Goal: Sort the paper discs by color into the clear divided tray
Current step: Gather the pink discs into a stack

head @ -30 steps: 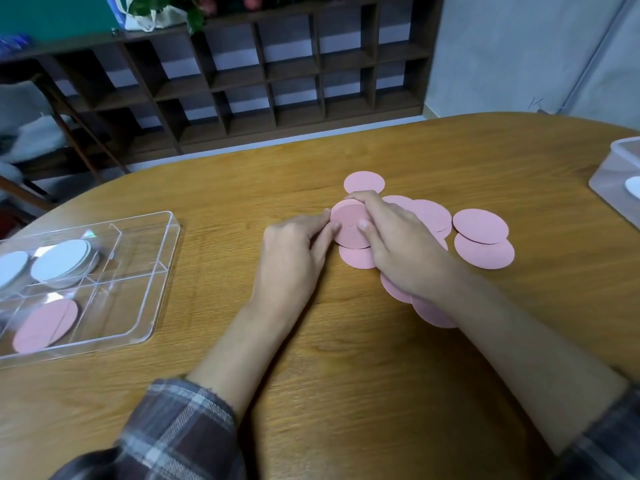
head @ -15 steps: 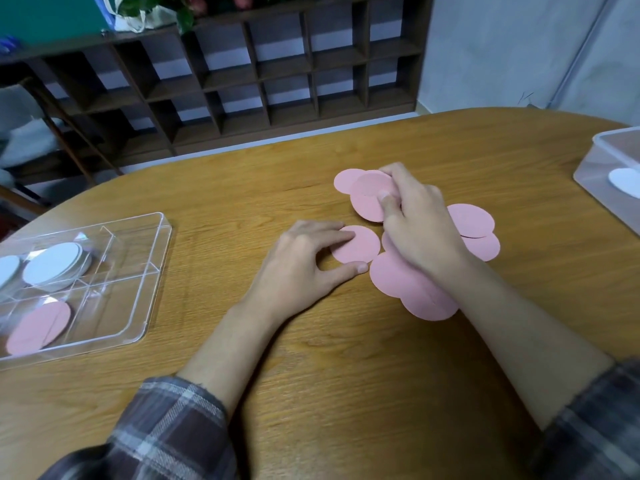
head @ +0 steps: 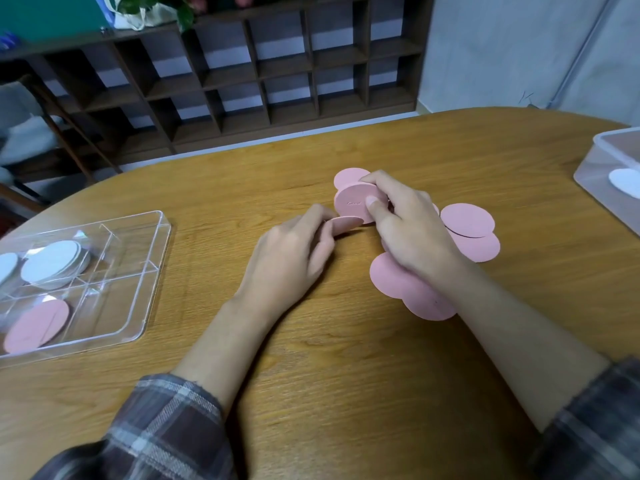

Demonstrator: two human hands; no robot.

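The right hand [head: 412,233] grips a small stack of round pink paper discs [head: 351,202] mid-desk [head: 346,375]; the left hand [head: 291,261] pinches one more pink disc [head: 346,224] beside it. The clear divided plastic tray [head: 156,271] at the desk's left edge holds white discs [head: 52,263] and some pink; several loose pink discs [head: 467,220] lie unsorted.

So the left hand [head: 291,258] has picked that single pink disc [head: 346,224] up off the desk [head: 311,341], pinching it tilted, and brought it right up under the stack [head: 353,202] that the right hand [head: 412,233] has raised more upright. I think they're touching.
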